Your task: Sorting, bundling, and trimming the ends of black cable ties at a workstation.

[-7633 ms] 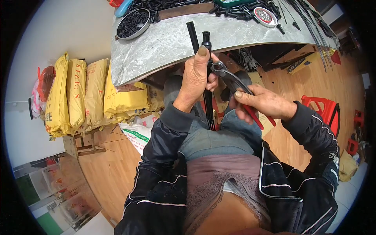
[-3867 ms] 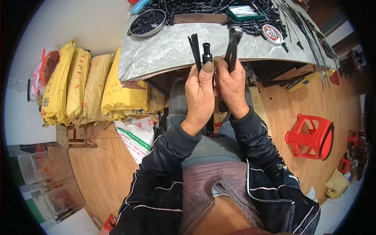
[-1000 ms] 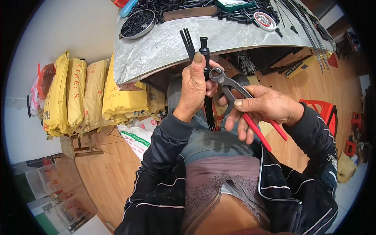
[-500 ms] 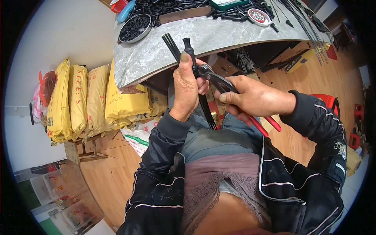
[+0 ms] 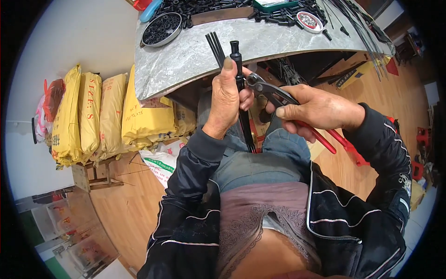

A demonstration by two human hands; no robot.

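My left hand is closed round a bundle of thin black rods, which stick out above the fist and run down below it toward my lap. A black tubular plastic part with a flared top stands upright against its thumb. My right hand grips a pair of pliers with red handles. Their dark metal jaws are just right of the tubular part, by my left fingers. Whether the jaws touch it is hard to see.
Beyond my hands is a grey marble-patterned table. On it are a round tray of small black rings, piled black tubular parts, a dish of small metal pieces and long thin rods. Yellow sacks stand at left.
Both hands have shifted slightly to the right with the rods, tubular part and pliers. The pliers' jaws have moved a little away from the tubular part, and their handles look wider apart.
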